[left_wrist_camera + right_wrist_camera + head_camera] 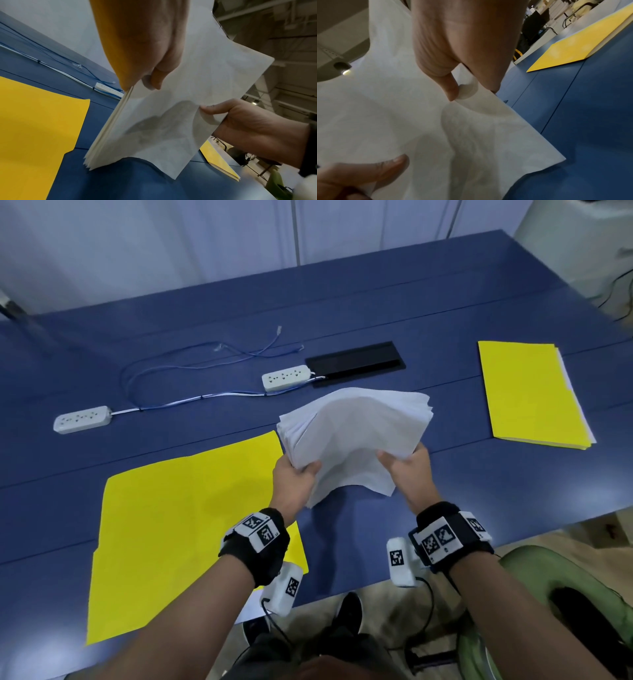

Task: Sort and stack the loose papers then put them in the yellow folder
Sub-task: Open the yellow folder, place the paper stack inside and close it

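Low in the frame, the left hand [294, 481] and right hand [407, 470] each clamp the papers [352, 433] at centre, above the counter [376, 542]. An open folder [178, 515] lies flat lower left; a closed folder [531, 395] upper right.

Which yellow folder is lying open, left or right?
The left yellow folder, beside the left hand, is spread open flat as one wide sheet. The right yellow folder is closed, white paper edges showing along its side.
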`<move>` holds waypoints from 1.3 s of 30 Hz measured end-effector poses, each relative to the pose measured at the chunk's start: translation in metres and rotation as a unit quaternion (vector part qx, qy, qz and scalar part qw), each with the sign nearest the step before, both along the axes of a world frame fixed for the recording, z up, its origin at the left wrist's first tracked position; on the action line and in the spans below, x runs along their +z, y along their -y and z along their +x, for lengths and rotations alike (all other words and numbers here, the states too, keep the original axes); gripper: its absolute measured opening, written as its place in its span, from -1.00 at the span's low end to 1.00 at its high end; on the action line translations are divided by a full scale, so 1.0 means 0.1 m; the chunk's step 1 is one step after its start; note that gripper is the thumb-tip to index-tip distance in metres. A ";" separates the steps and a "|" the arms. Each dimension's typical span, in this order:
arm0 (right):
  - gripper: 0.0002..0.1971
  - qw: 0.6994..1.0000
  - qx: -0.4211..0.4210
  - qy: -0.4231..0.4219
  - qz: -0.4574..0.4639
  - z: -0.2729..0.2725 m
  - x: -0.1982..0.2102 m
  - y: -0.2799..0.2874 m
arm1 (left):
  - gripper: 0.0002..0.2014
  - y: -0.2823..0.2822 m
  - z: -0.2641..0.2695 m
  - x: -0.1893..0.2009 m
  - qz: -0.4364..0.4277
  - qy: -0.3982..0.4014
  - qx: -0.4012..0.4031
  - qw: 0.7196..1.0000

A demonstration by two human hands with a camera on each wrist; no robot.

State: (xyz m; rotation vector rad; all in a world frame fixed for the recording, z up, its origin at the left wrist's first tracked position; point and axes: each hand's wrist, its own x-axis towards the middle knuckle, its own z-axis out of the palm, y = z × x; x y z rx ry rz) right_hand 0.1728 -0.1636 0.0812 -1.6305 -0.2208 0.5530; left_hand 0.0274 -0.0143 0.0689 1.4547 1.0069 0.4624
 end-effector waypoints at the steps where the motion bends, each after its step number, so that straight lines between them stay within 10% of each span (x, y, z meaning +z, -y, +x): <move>1: -0.70 1.000 -0.006 -0.002 0.003 0.00 0.00 0.01 | -0.66 -0.02 0.00 0.01 -0.001 0.006 0.004 1.000; 21: -0.73 0.997 0.001 0.033 -0.066 -0.04 -0.22 -0.04 | -0.73 -0.03 -0.07 -0.17 0.047 -0.065 -0.021 0.997; 39: -0.71 0.978 0.173 0.051 -0.103 -0.98 -0.10 -1.57 | -0.77 -1.32 -1.39 0.02 0.028 -0.077 0.050 0.995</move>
